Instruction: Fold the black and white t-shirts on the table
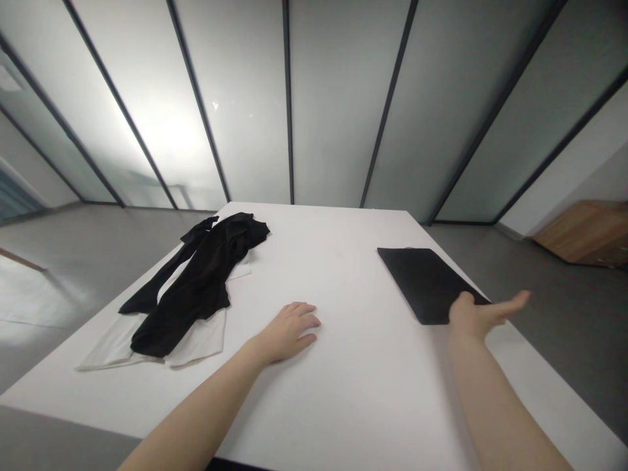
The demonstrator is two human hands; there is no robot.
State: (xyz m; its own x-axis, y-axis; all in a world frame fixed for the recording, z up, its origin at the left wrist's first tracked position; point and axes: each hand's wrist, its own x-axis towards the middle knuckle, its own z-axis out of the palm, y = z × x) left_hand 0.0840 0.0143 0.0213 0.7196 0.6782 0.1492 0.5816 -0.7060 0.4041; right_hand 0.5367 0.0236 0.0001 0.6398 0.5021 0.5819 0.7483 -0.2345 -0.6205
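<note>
My left hand (pixel 292 332) rests palm down on the middle of the white table (pixel 343 392), its fingers loosely spread and nothing in them. At the near end of a flat black rectangular panel (pixel 417 281) is my right hand (pixel 483 315). Its fingers stretch out to the right past the panel's corner, and the thumb side overlaps the near edge. Whether it touches the panel I cannot tell. The panel lies along the table's right side; its exact kind does not show.
Black garments (pixel 196 288) lie rumpled on the table's left side, over white cloth (pixel 201 337). Beyond the far table edge stands a frosted glass wall (pixel 333 118) with dark frames. A wooden cabinet (pixel 579 229) is on the floor at far right.
</note>
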